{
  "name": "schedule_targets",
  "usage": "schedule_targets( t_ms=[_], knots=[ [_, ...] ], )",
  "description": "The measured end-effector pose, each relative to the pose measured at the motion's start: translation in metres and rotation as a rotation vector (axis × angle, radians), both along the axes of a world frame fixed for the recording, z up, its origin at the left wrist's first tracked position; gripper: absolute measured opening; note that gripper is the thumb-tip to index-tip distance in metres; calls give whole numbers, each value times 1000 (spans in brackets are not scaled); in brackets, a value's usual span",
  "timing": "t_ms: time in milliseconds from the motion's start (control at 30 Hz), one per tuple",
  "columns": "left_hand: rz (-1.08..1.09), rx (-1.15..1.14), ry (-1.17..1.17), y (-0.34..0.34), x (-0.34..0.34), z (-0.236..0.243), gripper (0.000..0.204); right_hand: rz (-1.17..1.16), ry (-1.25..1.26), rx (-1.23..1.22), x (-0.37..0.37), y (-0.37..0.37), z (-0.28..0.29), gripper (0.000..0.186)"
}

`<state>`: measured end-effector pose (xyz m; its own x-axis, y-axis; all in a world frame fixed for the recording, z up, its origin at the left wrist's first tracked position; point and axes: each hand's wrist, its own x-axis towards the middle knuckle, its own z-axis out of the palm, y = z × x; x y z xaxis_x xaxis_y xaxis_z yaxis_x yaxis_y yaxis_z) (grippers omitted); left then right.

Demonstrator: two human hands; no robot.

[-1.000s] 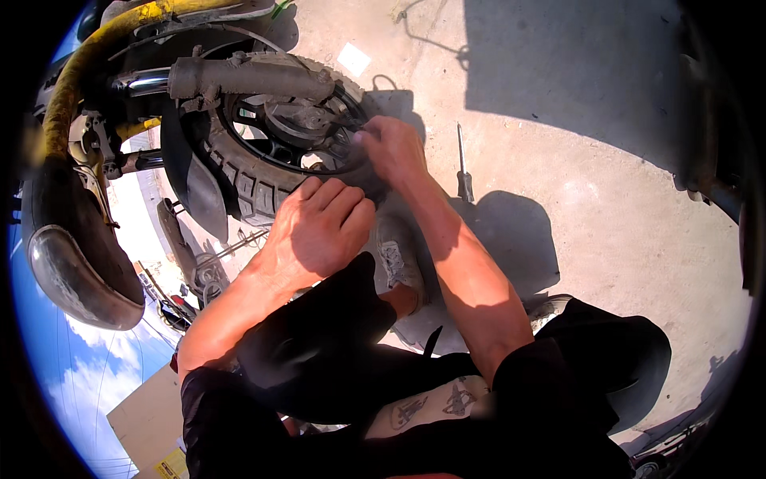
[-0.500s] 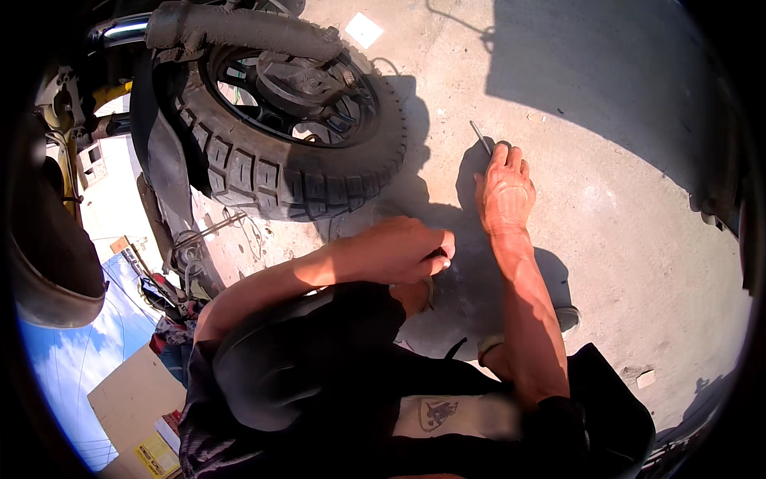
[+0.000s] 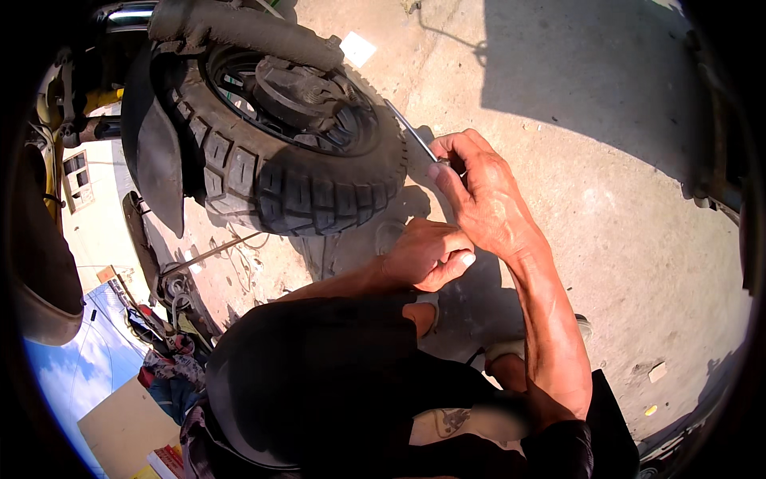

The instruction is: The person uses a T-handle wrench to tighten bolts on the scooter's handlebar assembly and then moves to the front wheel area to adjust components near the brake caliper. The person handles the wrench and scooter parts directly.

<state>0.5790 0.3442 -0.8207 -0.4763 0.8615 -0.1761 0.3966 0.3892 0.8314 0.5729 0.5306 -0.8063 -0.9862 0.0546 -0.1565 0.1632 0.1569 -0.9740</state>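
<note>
My right hand (image 3: 479, 188) is closed around a slim, straight metal rod (image 3: 410, 128). The rod's far tip points up and left, beside the tyre's right edge; the end inside my fist is hidden. Just below and left of it, my left hand (image 3: 431, 254) is closed, thumb against curled fingers, and what it may hold is hidden. Ahead and to the left is a motorcycle wheel with a knobby black tyre (image 3: 299, 195). Its dusty hub (image 3: 303, 96) faces up, and a dirt-caked fork leg (image 3: 243, 32) crosses above it.
A black mudguard (image 3: 152, 136) hangs at the wheel's left. My dark-clothed knee (image 3: 303, 375) is below my left forearm. A white square (image 3: 357, 49) lies on the concrete floor (image 3: 638, 239) beyond the wheel. A small pale chip (image 3: 657, 372) lies at the lower right.
My right hand has come back from the floor, left and closer to my left hand, raising the rod toward the tyre. My left hand has shifted slightly right. The view has shifted a little.
</note>
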Motion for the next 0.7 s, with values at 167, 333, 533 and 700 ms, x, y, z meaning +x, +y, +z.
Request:
schedule_targets(
  t_ms=[167, 333, 533, 700],
  knots=[
    [-295, 401, 689, 5, -36, 43, 20, 63, -26, -249, -33, -17, 33, 24],
    [-454, 261, 768, 3, -49, 96, 16, 79, -69, -297, -42, -25, 33, 26],
    [-489, -83, 992, 18, -63, 153, 19, 16, -75, -438, -51, -28, 42, 35],
    [-426, -260, 1246, 13, -73, 149, 31, 55, -91, -536, -57, -29, 28, 37]
  ],
)
